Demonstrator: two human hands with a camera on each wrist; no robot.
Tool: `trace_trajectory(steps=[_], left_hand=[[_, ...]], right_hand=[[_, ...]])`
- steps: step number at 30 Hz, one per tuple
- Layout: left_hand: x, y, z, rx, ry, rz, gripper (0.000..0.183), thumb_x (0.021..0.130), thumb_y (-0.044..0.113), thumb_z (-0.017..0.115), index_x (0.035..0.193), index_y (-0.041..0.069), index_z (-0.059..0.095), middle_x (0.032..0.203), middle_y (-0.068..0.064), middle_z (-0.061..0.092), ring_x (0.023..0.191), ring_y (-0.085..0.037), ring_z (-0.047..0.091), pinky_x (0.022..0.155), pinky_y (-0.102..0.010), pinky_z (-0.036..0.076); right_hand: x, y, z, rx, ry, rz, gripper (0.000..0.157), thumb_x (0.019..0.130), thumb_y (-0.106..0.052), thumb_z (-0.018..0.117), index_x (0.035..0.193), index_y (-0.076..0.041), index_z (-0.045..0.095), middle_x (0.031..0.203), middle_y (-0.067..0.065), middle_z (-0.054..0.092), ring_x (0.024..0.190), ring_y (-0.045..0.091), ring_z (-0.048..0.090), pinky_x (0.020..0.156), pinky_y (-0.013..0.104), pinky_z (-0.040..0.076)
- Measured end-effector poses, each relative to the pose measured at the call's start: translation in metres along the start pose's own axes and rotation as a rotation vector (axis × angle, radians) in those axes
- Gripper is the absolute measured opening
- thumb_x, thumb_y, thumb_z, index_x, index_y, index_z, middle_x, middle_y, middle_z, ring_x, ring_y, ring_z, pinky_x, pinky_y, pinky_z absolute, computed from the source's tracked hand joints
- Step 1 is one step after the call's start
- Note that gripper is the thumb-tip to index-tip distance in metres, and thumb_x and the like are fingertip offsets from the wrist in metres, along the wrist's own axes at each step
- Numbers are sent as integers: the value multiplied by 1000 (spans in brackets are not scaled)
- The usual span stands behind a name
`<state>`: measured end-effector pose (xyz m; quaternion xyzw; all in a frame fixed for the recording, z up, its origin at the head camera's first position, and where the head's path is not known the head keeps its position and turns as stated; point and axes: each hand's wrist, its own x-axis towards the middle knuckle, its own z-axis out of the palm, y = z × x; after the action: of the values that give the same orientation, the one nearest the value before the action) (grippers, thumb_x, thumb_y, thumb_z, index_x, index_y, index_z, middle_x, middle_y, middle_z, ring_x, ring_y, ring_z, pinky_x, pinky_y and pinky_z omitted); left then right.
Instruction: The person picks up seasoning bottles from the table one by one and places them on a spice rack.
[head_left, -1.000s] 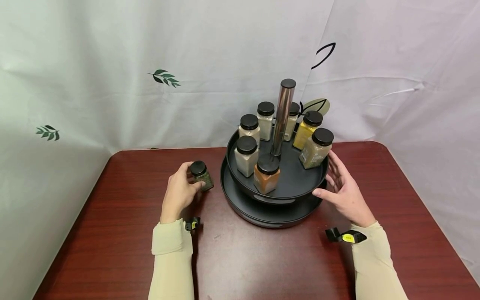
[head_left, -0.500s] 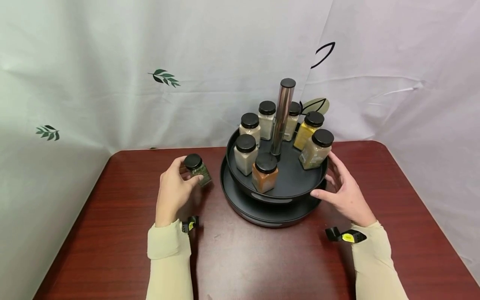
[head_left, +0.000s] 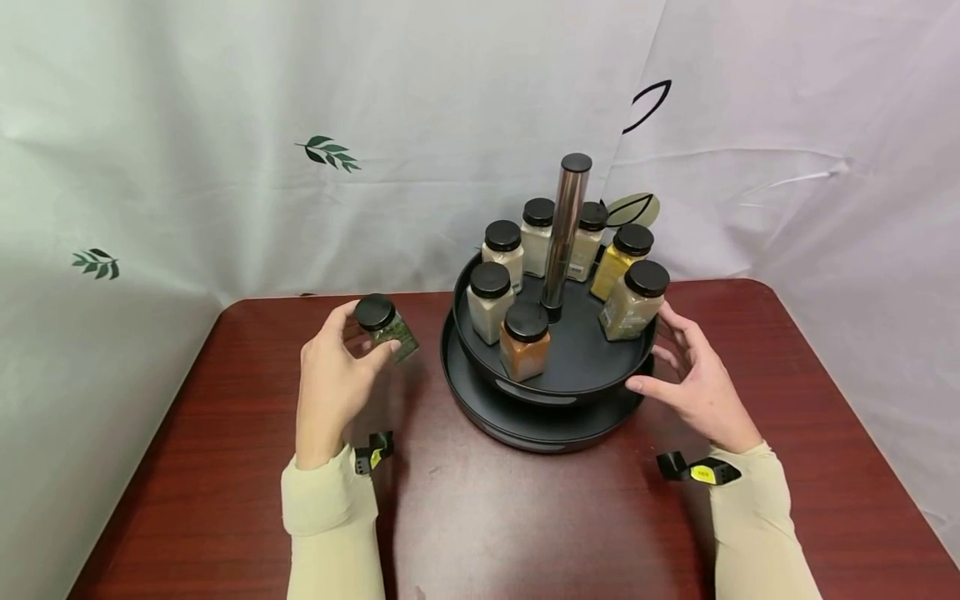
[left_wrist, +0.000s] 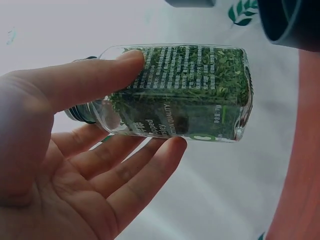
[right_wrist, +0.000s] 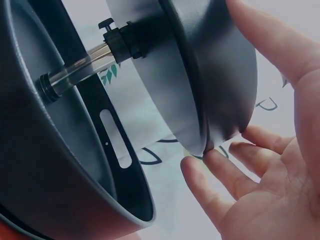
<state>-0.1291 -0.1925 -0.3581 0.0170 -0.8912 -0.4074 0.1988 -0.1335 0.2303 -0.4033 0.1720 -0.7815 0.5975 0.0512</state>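
Note:
My left hand (head_left: 333,379) holds a jar of chopped parsley (left_wrist: 185,95) pinched between thumb and fingers, left of a black two-tier turntable rack (head_left: 525,433). Its black lid (head_left: 375,312) leans toward the hand, and the jar is tilted above the table. My right hand (head_left: 693,387) rests its thumb and fingertips against the outer wall of the upper tray (right_wrist: 225,65), with the fingers spread. On that tray stand several black-lidded spice jars, including an orange one (head_left: 525,354), a yellow one (head_left: 613,271) and a greenish-tan one (head_left: 630,308) nearest the right hand.
A metallic post (head_left: 566,233) with a black cap rises from the tray's middle. Below is the wider lower tray (right_wrist: 70,170), with a slot in its wall. The rack stands on a reddish-brown table (head_left: 487,533), before a white leaf-patterned cloth (head_left: 420,125).
My left hand has raised the parsley jar and moved it away to the left. The upper tray has turned slightly: its front jars shifted left, its back ones right. My right hand stays at the rim.

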Motion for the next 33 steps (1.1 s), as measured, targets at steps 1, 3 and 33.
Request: trace_trajectory(steps=[1, 3, 33], left_hand=[[0, 1, 0, -6, 8, 4, 57, 80, 8, 85, 132, 8, 60, 117, -11, 71, 97, -25, 71, 85, -41, 57], [-1, 2, 0, -18, 20, 11, 56, 80, 7, 85, 130, 7, 61, 116, -11, 71, 97, -25, 71, 85, -39, 58], [-30, 61, -8, -222, 60, 199, 57, 77, 2, 86, 128, 15, 65, 108, 5, 71, 90, -9, 69, 81, -24, 57]], right_hand=[[0, 1, 0, 14, 3, -4, 95, 81, 14, 76, 158, -13, 27, 166, 3, 22, 140, 6, 38, 103, 15, 39], [1, 2, 0, 34, 8, -16, 93, 81, 15, 75, 156, -11, 28, 165, 4, 24, 138, 7, 41, 102, 16, 40], [3, 1, 4, -36, 75, -26, 104, 74, 14, 81, 157, -16, 28, 152, 7, 39, 132, 11, 42, 99, 17, 42]])
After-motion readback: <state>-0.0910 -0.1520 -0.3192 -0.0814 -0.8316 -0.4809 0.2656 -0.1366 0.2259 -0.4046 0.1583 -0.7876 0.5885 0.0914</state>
